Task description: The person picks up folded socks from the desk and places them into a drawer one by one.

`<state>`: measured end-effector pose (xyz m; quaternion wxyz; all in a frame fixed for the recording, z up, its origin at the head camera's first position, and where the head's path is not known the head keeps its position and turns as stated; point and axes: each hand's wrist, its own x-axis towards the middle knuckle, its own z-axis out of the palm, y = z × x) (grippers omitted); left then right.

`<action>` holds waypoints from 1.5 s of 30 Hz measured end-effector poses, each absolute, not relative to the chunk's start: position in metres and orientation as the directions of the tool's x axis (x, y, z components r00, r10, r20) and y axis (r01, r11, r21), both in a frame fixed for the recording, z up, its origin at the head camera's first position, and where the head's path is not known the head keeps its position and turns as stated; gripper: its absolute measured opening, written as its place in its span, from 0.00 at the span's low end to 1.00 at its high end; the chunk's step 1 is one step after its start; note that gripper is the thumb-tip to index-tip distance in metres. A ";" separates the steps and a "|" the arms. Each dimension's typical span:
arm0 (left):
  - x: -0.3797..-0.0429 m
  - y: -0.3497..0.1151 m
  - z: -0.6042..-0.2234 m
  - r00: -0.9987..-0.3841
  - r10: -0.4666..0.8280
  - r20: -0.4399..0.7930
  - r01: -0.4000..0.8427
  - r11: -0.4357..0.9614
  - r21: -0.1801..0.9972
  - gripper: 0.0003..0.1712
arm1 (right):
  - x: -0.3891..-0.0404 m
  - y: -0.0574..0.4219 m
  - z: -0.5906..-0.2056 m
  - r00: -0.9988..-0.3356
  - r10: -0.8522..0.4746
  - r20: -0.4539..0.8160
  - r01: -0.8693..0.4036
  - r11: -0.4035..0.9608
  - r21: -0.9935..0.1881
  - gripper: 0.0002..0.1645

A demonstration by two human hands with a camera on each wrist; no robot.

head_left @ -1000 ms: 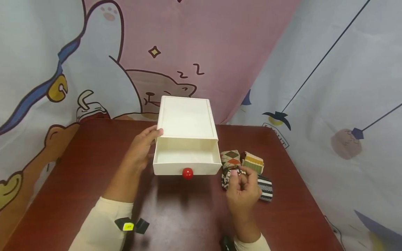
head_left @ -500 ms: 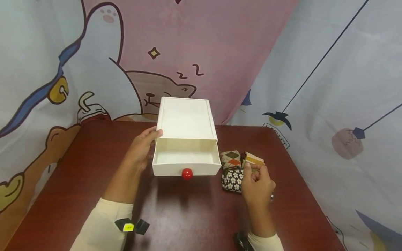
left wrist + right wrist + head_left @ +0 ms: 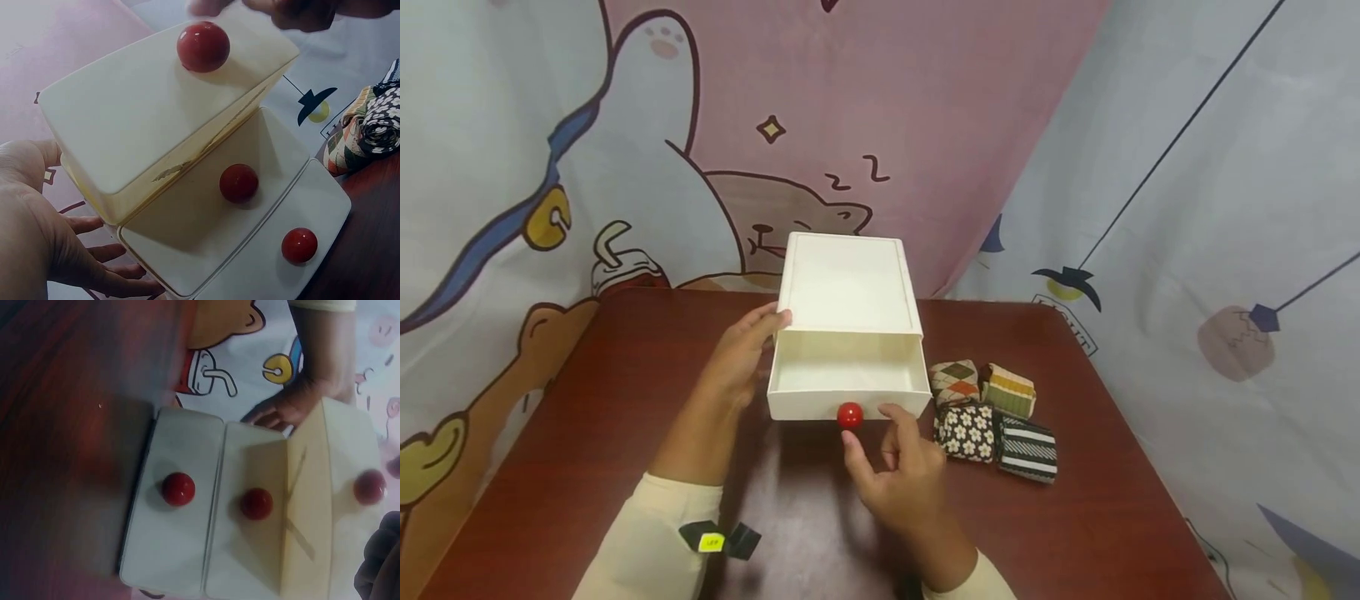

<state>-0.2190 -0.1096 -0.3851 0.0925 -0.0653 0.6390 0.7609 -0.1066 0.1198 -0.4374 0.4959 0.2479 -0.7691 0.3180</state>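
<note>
A white drawer unit [image 3: 850,283] stands on the table with its top drawer [image 3: 808,406] pulled out, the inside bare. My left hand [image 3: 741,354] steadies its left side, thumb at the top's front corner, the other fingers stretched along the side wall. On the drawer's front is a round red knob [image 3: 850,415]. My right hand [image 3: 901,483] is at this knob, thumb below it and index finger to its right, spread apart. Two lower drawers, each with a red knob [image 3: 239,183], are closed in the left wrist view.
Several folded socks lie to the right of the unit: an argyle pair [image 3: 955,383], a yellow-green striped pair [image 3: 1009,392], a black floral pair [image 3: 967,432] and a black-and-white striped pair [image 3: 1027,448]. A printed cloth [image 3: 925,125] hangs behind the brown table [image 3: 1097,500].
My right hand has gone from above the socks leftward to the red knob, its thumb and index finger parting. My left hand has stayed on the unit; the socks lie where they were.
</note>
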 end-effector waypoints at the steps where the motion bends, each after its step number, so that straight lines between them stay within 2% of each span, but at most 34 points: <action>1: -0.219 -0.109 -0.385 -0.975 0.056 -0.217 -0.223 -0.164 0.961 0.34 | -0.107 0.117 -0.438 -0.394 -0.078 0.916 -0.692 0.681 -0.240 0.26; 4: -0.219 -0.108 -0.386 -0.975 0.057 -0.213 -0.219 -0.164 0.962 0.34 | -0.109 0.113 -0.440 -0.409 -0.097 0.907 -0.679 0.697 -0.231 0.25; 14: -0.218 -0.108 -0.385 -0.977 0.054 -0.205 -0.212 -0.175 0.962 0.35 | -0.114 0.108 -0.445 -0.399 -0.116 0.909 -0.683 0.700 -0.210 0.20; 37: -0.217 -0.109 -0.385 -0.979 0.052 -0.199 -0.205 -0.167 0.964 0.35 | -0.104 0.110 -0.447 -0.301 -0.136 0.944 -0.760 0.631 -0.152 0.19; 45: -0.217 -0.109 -0.385 -0.978 0.057 -0.199 -0.206 -0.171 0.963 0.34 | -0.101 0.111 -0.447 -0.298 -0.138 0.945 -0.770 0.620 -0.152 0.19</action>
